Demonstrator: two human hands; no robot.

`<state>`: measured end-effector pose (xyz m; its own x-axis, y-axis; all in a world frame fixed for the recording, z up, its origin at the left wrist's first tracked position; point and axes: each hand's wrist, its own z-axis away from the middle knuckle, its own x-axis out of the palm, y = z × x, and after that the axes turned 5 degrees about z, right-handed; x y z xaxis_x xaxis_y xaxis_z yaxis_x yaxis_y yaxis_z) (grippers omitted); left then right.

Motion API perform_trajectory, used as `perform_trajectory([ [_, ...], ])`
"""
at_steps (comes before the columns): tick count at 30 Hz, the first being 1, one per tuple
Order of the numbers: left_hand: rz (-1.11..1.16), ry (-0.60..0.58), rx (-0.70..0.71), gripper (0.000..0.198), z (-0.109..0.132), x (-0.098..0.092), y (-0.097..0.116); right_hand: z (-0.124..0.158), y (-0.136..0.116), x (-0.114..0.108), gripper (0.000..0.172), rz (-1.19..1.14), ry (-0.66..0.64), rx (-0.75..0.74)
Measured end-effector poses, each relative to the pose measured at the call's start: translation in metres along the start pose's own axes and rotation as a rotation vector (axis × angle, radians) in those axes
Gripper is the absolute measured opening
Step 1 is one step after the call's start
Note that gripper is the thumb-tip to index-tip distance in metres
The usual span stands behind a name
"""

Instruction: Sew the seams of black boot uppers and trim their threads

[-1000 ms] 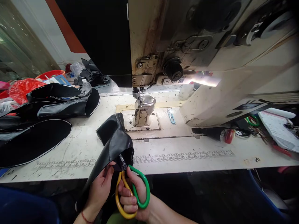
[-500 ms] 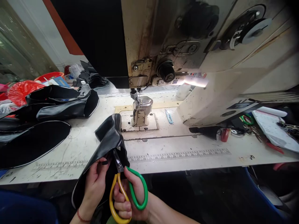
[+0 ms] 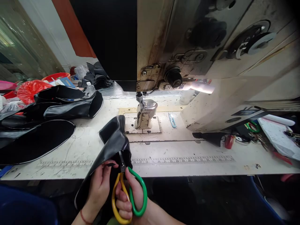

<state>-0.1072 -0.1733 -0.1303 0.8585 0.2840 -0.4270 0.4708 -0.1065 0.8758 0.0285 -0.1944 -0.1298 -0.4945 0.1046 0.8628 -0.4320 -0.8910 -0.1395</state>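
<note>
Here, at the front bench [image 3: 178, 168] edge, the left hand [image 3: 99, 184] holds black leather [image 3: 114, 140], the right hand [image 3: 134, 197] scissors [image 3: 144, 187], blades at the leather's opening.

A cream metal sewing machine [image 3: 164, 47], white ruler-marked worktable [image 3: 173, 148], glossy black tubular pieces [image 3: 67, 111] and steel scissors [image 3: 122, 168] with yellow-and-green looped handles indicate a sewing workshop.
</note>
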Motion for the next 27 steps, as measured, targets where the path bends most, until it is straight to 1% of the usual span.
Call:
perform_trajectory([
  [2, -0.209, 0.007, 0.113, 0.031, -0.002, 0.006, 0.001, 0.018, 0.008, -0.011, 0.086, 0.178, 0.043, -0.003],
  [3, -0.306, 0.001, 0.167, 0.031, -0.003, 0.011, 0.001, 0.028, 0.012, -0.017, 0.083, 0.284, 0.087, -0.027],
  [5, -0.454, -0.065, 0.256, 0.029, -0.007, 0.020, 0.001, 0.049, 0.017, -0.027, 0.073, 0.462, 0.201, -0.090],
  [6, -0.506, -0.115, 0.283, 0.029, -0.009, 0.024, 0.002, 0.058, 0.018, -0.030, 0.070, 0.523, 0.254, -0.099],
  [8, -0.573, -0.177, 0.302, 0.032, -0.012, 0.029, 0.002, 0.069, 0.013, -0.032, 0.074, 0.609, 0.330, -0.053],
  [11, -0.641, -0.152, 0.295, 0.030, -0.010, 0.032, -0.002, 0.073, 0.001, -0.029, 0.079, 0.731, 0.410, -0.008],
  [14, -0.620, -0.114, 0.292, 0.030, -0.002, 0.031, -0.008, 0.072, -0.009, -0.029, 0.078, 0.859, 0.443, -0.011],
  [16, -0.550, -0.100, 0.287, 0.029, 0.003, 0.031, -0.010, 0.073, -0.014, -0.033, 0.076, 0.922, 0.461, 0.009],
  [17, -0.502, -0.106, 0.290, 0.030, 0.005, 0.031, -0.010, 0.073, -0.016, -0.034, 0.076, 0.958, 0.474, 0.014],
  [19, -0.393, -0.153, 0.317, 0.037, 0.007, 0.032, -0.008, 0.076, -0.022, -0.037, 0.074, 1.043, 0.508, 0.030],
  [21, -0.301, -0.195, 0.341, 0.043, 0.008, 0.032, -0.004, 0.079, -0.030, -0.034, 0.070, 1.147, 0.537, 0.063],
  [24, -0.257, -0.196, 0.337, 0.046, 0.010, 0.033, -0.003, 0.086, -0.049, -0.020, 0.061, 1.279, 0.597, 0.175],
  [27, -0.249, -0.193, 0.350, 0.045, 0.012, 0.032, -0.007, 0.090, -0.072, 0.005, 0.057, 1.374, 0.647, 0.306],
])
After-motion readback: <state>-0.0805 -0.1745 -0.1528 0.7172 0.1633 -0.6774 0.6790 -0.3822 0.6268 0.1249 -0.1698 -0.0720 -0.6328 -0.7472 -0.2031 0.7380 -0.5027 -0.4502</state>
